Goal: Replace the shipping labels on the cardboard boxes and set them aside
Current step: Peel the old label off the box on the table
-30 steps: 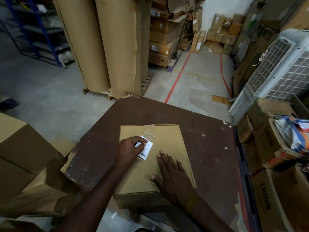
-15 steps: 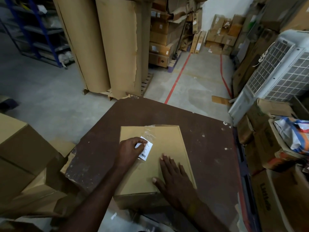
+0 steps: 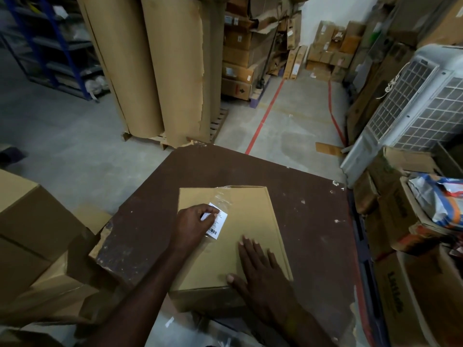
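Pinching the white label with the curled fingers of my left hand, I keep it on the top of the cardboard box (lying flat on the brown counter) with my right hand spread flat near its front edge.

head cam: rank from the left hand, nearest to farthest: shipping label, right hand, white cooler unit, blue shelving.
1. shipping label: under the left hand fingertips, on the box.
2. right hand: flat on the box, near-right corner.
3. white cooler unit: far right.
4. blue shelving: far back left.
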`<state>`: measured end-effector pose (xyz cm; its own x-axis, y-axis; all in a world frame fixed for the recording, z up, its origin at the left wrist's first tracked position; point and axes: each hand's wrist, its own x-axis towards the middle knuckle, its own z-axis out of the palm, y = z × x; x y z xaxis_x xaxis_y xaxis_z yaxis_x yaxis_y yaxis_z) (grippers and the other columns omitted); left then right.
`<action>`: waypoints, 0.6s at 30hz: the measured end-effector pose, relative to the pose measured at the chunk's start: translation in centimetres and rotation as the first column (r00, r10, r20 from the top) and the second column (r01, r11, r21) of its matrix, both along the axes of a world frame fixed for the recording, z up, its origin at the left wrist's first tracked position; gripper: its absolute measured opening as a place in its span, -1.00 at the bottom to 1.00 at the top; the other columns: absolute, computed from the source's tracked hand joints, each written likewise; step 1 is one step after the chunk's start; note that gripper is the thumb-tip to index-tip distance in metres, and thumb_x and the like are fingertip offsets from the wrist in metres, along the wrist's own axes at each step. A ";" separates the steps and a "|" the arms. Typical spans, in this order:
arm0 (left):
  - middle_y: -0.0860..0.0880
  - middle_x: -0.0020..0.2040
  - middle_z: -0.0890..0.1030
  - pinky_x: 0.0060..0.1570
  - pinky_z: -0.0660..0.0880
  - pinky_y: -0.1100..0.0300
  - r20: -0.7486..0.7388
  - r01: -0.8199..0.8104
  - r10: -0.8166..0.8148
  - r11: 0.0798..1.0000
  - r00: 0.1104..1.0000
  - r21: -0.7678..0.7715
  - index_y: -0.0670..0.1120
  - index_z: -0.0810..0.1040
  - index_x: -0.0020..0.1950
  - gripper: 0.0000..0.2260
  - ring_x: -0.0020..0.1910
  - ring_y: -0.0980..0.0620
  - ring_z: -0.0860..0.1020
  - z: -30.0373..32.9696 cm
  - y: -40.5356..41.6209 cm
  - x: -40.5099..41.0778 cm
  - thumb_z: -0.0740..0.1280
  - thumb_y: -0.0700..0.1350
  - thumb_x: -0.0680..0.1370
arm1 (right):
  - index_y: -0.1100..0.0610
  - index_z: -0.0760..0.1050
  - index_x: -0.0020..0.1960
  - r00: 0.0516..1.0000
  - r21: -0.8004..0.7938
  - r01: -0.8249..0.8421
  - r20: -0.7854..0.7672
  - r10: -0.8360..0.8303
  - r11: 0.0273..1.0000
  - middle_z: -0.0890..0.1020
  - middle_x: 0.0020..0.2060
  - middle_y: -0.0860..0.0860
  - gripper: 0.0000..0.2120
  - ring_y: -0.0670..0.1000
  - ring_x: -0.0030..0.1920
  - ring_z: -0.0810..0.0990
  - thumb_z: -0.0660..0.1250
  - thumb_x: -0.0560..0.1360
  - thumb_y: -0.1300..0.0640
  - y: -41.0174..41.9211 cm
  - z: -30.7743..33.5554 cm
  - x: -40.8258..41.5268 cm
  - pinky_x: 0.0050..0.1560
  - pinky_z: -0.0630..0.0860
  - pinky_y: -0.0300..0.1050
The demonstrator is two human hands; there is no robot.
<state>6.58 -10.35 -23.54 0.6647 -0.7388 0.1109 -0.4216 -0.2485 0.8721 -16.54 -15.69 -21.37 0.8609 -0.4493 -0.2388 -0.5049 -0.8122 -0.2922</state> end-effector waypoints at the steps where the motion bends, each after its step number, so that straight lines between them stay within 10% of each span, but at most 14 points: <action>1: 0.15 -0.04 0.71 -0.11 0.60 0.14 0.000 0.002 -0.002 1.000 1.000 0.005 0.26 0.62 -0.14 -0.82 -0.13 0.23 0.64 -0.1 0.0 0.0 0.25 0.18 0.38 | -0.04 -0.37 0.55 1.000 -0.004 -0.012 -0.004 0.012 1.000 -0.38 0.52 -0.10 -0.01 0.02 0.57 -0.34 -0.60 0.25 -0.54 -0.2 0.0 -0.5 0.43 -0.42 -0.09; 10: 0.11 -0.03 0.72 -0.08 0.57 0.13 0.031 0.014 -0.014 1.000 0.999 0.007 0.19 0.66 -0.11 -0.73 -0.13 0.16 0.65 0.3 -0.1 0.0 0.22 0.20 0.35 | 0.11 -0.24 0.63 0.996 -0.068 0.077 -0.043 -0.080 0.995 -0.26 0.60 0.03 0.11 0.10 0.60 -0.23 -0.59 0.26 -0.52 -3.0 0.4 3.1 0.55 -0.20 0.13; 14: 0.10 -0.03 0.72 -0.07 0.59 0.08 -0.002 0.003 -0.003 1.000 1.000 -0.003 0.20 0.65 -0.13 -0.80 -0.11 0.12 0.67 0.0 0.0 -0.1 0.27 0.17 0.37 | 0.15 0.23 0.57 0.999 -0.146 -0.024 -0.051 0.016 0.989 0.25 0.56 0.08 -0.19 0.12 0.51 0.31 -0.20 0.60 -0.41 0.5 -0.7 0.2 0.39 0.36 0.18; 18: 0.07 0.01 0.72 -0.05 0.60 0.07 0.003 0.011 -0.011 1.000 1.000 0.014 0.09 0.70 -0.06 -0.77 -0.09 0.10 0.66 0.1 -0.1 -0.2 0.29 0.05 0.40 | 0.00 -0.23 0.63 0.994 -0.039 -0.096 -0.046 0.094 0.995 -0.27 0.57 -0.10 -0.12 0.04 0.61 -0.19 -0.40 0.44 -0.45 -2.0 0.0 0.1 0.59 -0.13 0.10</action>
<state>6.35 -10.46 -23.41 0.6565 -0.7473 0.1023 -0.4270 -0.2564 0.8671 -16.48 -17.67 -21.35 0.8892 -0.3761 -0.2604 -0.4364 -0.8681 -0.2365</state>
